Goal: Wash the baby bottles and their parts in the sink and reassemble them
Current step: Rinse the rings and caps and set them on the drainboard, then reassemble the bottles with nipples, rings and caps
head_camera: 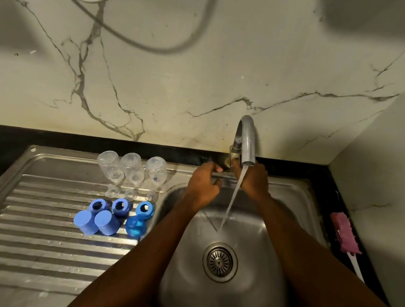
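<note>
— Which step is in hand now?
— I am at the tap (246,142), upper centre of the frame. Water runs into the sink (274,243), but no bottle part is under it. My right grip (255,181) has its fingers closed on the valve (235,153) at the foot of the tap. My left grip (204,185) is just beside it with curled fingers, and I cannot tell whether it holds something.
— Where are the bottles?
— On the draining board (32,237), left of centre. Three clear bottles (132,169) stand upside down in a row. Below them are three blue rings (121,205), and lowest are three blue caps (106,222). Nothing is assembled.
— So the washing is finished?
— Maybe. The parts stand as if to drain, so I judge I may be closing the water. Then the next move calls for turning a bottle upright and fitting its ring. If washing remains, the pink brush (345,235) lies on the dark desk (325,184) at the right edge, well apart from the parts
</note>
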